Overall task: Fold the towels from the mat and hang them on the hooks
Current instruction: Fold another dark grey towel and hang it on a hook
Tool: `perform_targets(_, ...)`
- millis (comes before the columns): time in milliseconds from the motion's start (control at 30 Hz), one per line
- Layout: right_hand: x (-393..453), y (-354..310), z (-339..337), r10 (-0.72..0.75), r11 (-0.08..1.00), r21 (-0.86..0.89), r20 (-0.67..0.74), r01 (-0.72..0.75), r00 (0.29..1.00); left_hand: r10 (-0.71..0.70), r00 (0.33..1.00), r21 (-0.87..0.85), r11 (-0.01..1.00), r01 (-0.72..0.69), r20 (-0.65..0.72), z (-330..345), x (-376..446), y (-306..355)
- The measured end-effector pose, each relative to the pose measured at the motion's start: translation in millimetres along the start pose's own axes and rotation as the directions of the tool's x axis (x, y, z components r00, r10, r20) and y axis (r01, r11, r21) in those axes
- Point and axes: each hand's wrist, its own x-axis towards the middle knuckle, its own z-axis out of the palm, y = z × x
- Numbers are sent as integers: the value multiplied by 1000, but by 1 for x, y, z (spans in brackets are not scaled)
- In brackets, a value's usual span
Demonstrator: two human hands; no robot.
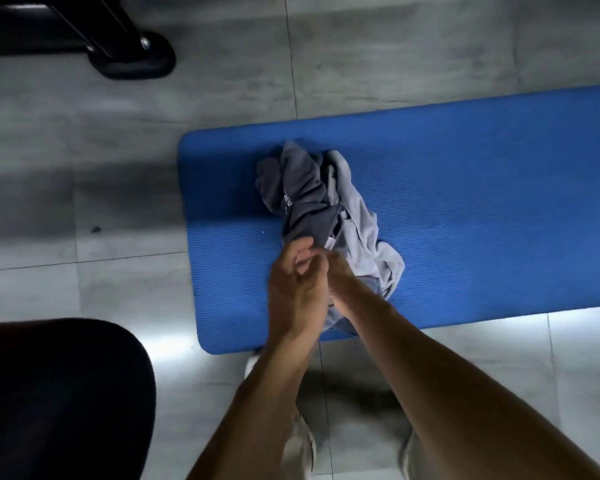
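A blue mat (465, 202) lies on the grey tiled floor. On its left part sits a crumpled heap of towels: a dark grey towel (298, 192) with white lettering and a light grey towel (361, 233) beside it. My left hand (297, 282) and my right hand (343, 282) are pressed close together at the near end of the heap. My left hand's fingers curl on the dark grey towel's lower edge. My right hand is mostly hidden behind the left one, against the light cloth, and its grip cannot be made out. No hooks are in view.
A black base of a stand or machine (132, 57) sits on the floor at the top left. A dark rounded seat (59, 400) fills the lower left. My pale shorts (302, 445) show at the bottom.
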Motion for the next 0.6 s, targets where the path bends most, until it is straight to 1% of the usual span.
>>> perform_targets(33, -4, -1, -3, 8, 1000, -26, -6, -8, 1000, 14, 1000, 33, 999, -15, 16, -3, -5, 2)
perform_targets(100, -24, -4, -15, 71, 997, -1, -56, -71, 996, 40, 999, 99, 994, -43, 33, -11, -17, 10)
perform_targets(133, -36, -7, -22, 102, 995, -2, -61, -102, 993, 59, 998, 129, 990, -63, 36, -15, -23, 16)
perform_targets(167, -48, -9, -28, 97, 995, -25, -52, -98, 994, 76, 996, 160, 984, -81, 39, -18, -29, 21)
perform_targets(267, -78, -11, -45, -37, 978, -208, -40, 28, 999, 66, 997, 198, 978, -72, 35, -24, -43, 34)
perform_targets(333, -84, -10, -53, -94, 938, -337, -25, 80, 995, 39, 999, 193, 980, -40, 11, -24, -44, 30)
perform_targets(433, -72, -4, -58, -187, 864, -473, 18, 173, 982, 36, 999, 207, 978, -33, -11, -19, -37, 7)
perform_targets(500, -50, 2, -51, -216, 843, -496, 43, 208, 975, 9, 1000, 215, 977, -2, -30, -17, -29, -12)
perform_targets(600, -2, 13, -31, -206, 844, -489, 86, 222, 975, -2, 999, 180, 984, 10, -47, -20, -21, -42)
